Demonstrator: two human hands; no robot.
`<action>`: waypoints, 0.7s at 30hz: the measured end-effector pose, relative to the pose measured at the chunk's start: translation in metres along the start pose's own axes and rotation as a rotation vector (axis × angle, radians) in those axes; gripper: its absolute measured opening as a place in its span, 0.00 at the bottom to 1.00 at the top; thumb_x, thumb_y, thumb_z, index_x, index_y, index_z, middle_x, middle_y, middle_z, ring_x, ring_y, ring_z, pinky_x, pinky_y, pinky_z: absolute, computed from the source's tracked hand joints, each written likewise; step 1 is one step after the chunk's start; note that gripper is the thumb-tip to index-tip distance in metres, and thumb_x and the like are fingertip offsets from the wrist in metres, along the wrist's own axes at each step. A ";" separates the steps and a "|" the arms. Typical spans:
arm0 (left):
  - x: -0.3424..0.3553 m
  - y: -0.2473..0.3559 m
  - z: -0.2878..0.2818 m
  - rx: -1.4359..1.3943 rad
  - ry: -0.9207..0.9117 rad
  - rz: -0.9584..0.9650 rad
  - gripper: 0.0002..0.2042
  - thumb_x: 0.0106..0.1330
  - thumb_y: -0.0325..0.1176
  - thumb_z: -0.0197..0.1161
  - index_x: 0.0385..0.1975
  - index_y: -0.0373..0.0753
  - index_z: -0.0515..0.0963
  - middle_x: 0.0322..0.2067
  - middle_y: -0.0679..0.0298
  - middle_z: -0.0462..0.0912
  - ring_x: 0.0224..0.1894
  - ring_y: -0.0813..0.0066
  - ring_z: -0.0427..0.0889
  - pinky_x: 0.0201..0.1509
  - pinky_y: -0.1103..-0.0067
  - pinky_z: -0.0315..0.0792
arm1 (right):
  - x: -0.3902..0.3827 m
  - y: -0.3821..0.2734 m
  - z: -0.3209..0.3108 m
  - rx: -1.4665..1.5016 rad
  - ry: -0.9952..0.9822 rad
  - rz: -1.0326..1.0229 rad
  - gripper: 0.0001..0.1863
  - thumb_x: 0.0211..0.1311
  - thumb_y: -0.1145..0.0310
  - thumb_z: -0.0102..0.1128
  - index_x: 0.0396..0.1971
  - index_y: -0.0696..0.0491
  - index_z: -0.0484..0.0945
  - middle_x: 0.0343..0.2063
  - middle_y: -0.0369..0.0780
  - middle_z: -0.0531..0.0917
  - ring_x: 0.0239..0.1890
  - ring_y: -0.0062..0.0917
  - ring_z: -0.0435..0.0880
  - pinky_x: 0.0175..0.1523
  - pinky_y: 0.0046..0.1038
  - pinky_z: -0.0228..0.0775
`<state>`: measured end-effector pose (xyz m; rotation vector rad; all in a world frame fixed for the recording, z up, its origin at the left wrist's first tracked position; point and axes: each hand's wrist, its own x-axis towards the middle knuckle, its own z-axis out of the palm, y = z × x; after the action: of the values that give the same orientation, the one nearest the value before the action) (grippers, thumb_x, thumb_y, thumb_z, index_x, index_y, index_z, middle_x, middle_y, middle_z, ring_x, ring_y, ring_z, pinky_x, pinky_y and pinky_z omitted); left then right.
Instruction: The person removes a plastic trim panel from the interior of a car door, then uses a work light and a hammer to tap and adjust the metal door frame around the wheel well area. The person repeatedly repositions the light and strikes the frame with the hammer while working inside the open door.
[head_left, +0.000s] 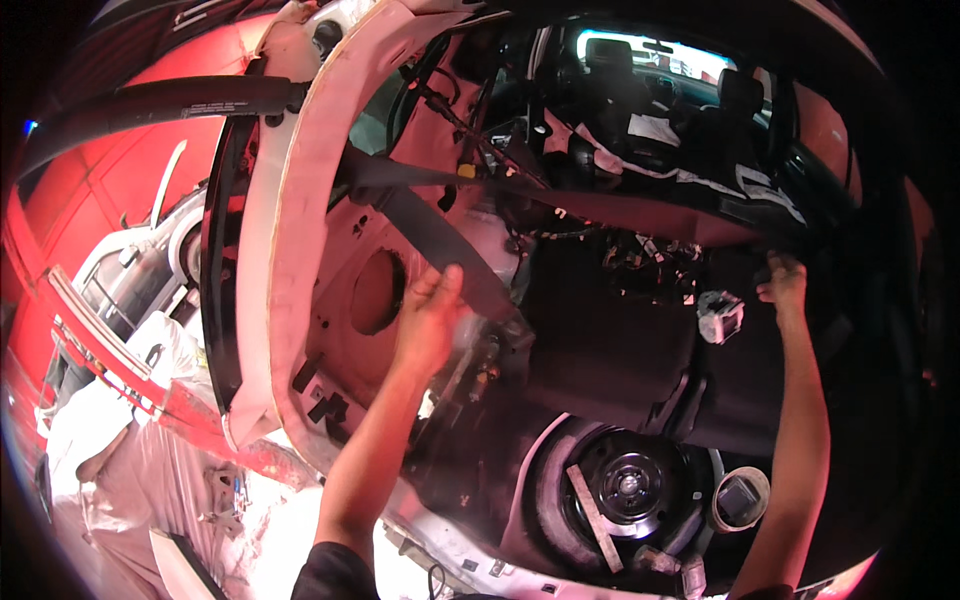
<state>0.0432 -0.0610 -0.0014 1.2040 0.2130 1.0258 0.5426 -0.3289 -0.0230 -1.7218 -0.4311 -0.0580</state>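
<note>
I judge the work partway: the car's side wall (338, 270) is still uncovered. The dark strip (437, 238) slants beside it; my left hand (428, 315) and right hand (787, 287) are part-curled, grasp too shadowed to tell.

Car floor (600, 352) in front of me, dark. Wheel (640, 488) sits in its round well, nearest me. Stick (594, 518) slants along wheel's L side. R of wheel, I see a tub (722, 514) w/ a dark block (739, 499) in it. Small bits (655, 561) this side of wheel. Beyond wheel, to its R: a pack (720, 317); further back, tangled wires (655, 268).
</note>
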 end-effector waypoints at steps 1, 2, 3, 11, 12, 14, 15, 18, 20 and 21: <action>-0.008 0.005 0.015 -0.104 -0.066 -0.014 0.10 0.79 0.34 0.58 0.53 0.41 0.81 0.47 0.68 0.86 0.43 0.83 0.83 0.43 0.79 0.76 | 0.002 0.009 0.014 -0.025 0.010 0.022 0.23 0.72 0.60 0.63 0.54 0.65 0.77 0.25 0.44 0.84 0.13 0.24 0.80 0.15 0.26 0.73; -0.011 0.010 0.029 -0.212 -0.157 -0.018 0.10 0.79 0.34 0.57 0.53 0.41 0.81 0.47 0.68 0.86 0.43 0.82 0.83 0.44 0.79 0.76 | -0.003 0.021 0.026 -0.050 0.002 -0.067 0.20 0.71 0.61 0.65 0.47 0.65 0.80 0.22 0.43 0.83 0.12 0.25 0.80 0.15 0.27 0.72; -0.012 0.014 0.042 -0.199 -0.148 -0.044 0.10 0.79 0.35 0.58 0.51 0.40 0.82 0.46 0.67 0.86 0.42 0.81 0.84 0.45 0.77 0.78 | -0.008 0.031 0.037 -0.119 -0.068 -0.081 0.17 0.71 0.62 0.65 0.41 0.65 0.81 0.19 0.43 0.81 0.12 0.25 0.80 0.14 0.29 0.70; 0.058 0.009 0.074 0.446 0.134 0.419 0.09 0.72 0.34 0.68 0.35 0.34 0.86 0.42 0.67 0.82 0.39 0.79 0.79 0.45 0.80 0.74 | -0.102 0.070 0.052 -0.544 -0.231 -0.276 0.13 0.61 0.63 0.69 0.30 0.60 0.85 0.25 0.55 0.84 0.33 0.49 0.87 0.39 0.44 0.76; 0.063 0.004 0.075 0.438 0.160 0.565 0.08 0.71 0.33 0.70 0.35 0.34 0.86 0.41 0.69 0.83 0.39 0.84 0.77 0.44 0.81 0.72 | -0.115 0.068 0.044 -0.587 -0.256 -0.323 0.12 0.60 0.63 0.69 0.31 0.59 0.86 0.27 0.55 0.85 0.35 0.50 0.87 0.40 0.44 0.76; 0.061 -0.005 0.075 0.627 0.261 0.635 0.08 0.70 0.32 0.70 0.36 0.34 0.85 0.37 0.71 0.80 0.38 0.83 0.76 0.46 0.81 0.71 | -0.135 0.064 0.032 -0.594 -0.339 -0.312 0.13 0.61 0.63 0.69 0.31 0.59 0.86 0.27 0.55 0.85 0.35 0.50 0.87 0.41 0.44 0.76; 0.057 -0.009 0.077 0.710 0.318 0.642 0.08 0.71 0.32 0.70 0.37 0.34 0.85 0.36 0.72 0.79 0.38 0.83 0.75 0.47 0.81 0.71 | -0.145 0.062 0.027 -0.597 -0.380 -0.314 0.13 0.61 0.62 0.68 0.31 0.59 0.86 0.28 0.55 0.85 0.35 0.50 0.87 0.41 0.45 0.76; 0.041 -0.010 0.082 0.499 0.251 0.513 0.08 0.72 0.33 0.68 0.39 0.34 0.84 0.34 0.74 0.77 0.39 0.82 0.74 0.49 0.82 0.69 | -0.170 0.056 0.017 -0.619 -0.409 -0.272 0.12 0.61 0.62 0.68 0.32 0.57 0.87 0.28 0.53 0.85 0.36 0.51 0.87 0.42 0.46 0.76; 0.028 -0.004 0.079 0.319 0.198 0.280 0.09 0.74 0.35 0.66 0.42 0.35 0.83 0.36 0.74 0.77 0.40 0.82 0.73 0.50 0.82 0.67 | -0.187 0.055 0.014 -0.609 -0.404 -0.308 0.12 0.61 0.61 0.68 0.33 0.56 0.87 0.28 0.53 0.85 0.36 0.52 0.87 0.42 0.46 0.77; 0.020 0.001 0.075 0.217 0.161 0.149 0.10 0.75 0.36 0.65 0.43 0.35 0.82 0.37 0.74 0.78 0.40 0.82 0.73 0.51 0.82 0.66 | -0.196 0.055 0.011 -0.597 -0.469 -0.258 0.12 0.61 0.62 0.68 0.35 0.56 0.87 0.29 0.53 0.85 0.37 0.52 0.86 0.44 0.46 0.77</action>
<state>0.1011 -0.0964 0.0370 1.3486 0.3725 1.2563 0.3763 -0.3750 -0.1303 -2.2594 -1.0652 0.0372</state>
